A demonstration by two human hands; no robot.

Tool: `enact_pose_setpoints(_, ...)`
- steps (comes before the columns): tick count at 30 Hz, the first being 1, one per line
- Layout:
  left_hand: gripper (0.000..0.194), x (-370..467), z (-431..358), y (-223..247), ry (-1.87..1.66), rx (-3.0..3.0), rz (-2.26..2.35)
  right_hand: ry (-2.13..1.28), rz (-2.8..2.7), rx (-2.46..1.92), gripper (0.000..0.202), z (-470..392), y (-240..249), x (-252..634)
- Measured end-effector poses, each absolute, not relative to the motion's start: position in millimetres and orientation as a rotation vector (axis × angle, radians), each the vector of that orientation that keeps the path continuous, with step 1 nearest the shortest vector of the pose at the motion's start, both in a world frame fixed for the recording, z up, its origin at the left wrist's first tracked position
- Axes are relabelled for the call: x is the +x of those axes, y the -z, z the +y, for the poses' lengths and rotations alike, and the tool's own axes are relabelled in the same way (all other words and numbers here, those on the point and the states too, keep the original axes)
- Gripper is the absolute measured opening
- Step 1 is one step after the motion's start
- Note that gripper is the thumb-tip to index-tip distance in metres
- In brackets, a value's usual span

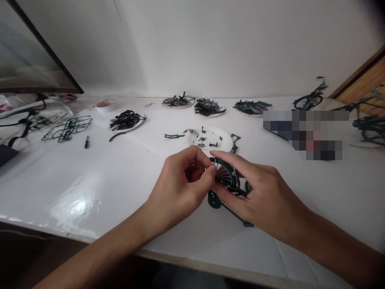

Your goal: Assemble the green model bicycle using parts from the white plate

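Note:
Between both hands, above the white table [120,192], is a dark green model bicycle [231,175] with a spoked wheel, a chain guard and a thin bar reaching down to the right. My right hand [255,186] grips it around the wheel, thumb below and fingers above. My left hand [188,176] is pinched at the wheel's left edge; whatever lies between its fingertips is too small to make out. Just beyond the hands, a white plate [227,138] bears small green and metallic parts.
Farther back stand plates with black parts [124,120], grey and black parts [207,107] and green parts [252,106]. Green part frames [70,127] and a small screwdriver [87,142] lie left, below a monitor [33,48]. Assembled model bicycles [373,120] stand right, near a blurred patch.

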State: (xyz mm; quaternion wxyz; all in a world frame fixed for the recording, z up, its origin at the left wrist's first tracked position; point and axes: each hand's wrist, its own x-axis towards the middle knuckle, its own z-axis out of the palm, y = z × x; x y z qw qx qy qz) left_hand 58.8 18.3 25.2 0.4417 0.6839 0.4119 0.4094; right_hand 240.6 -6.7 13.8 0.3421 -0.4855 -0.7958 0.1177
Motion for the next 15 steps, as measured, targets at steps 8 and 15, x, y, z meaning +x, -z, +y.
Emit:
enact_pose_setpoints(8, 0.010, 59.7, 17.3, -26.0, -1.000, 1.690, 1.039, -0.392, -2.078, -1.265, 0.041, -7.0, -17.6, 239.5)
enact_pose_setpoints(15, 0.009, 58.4, 18.4, -25.8, -0.970, 1.669, 1.063, -0.355, -2.068, -1.276, 0.042, -6.7, -14.6, 239.0)
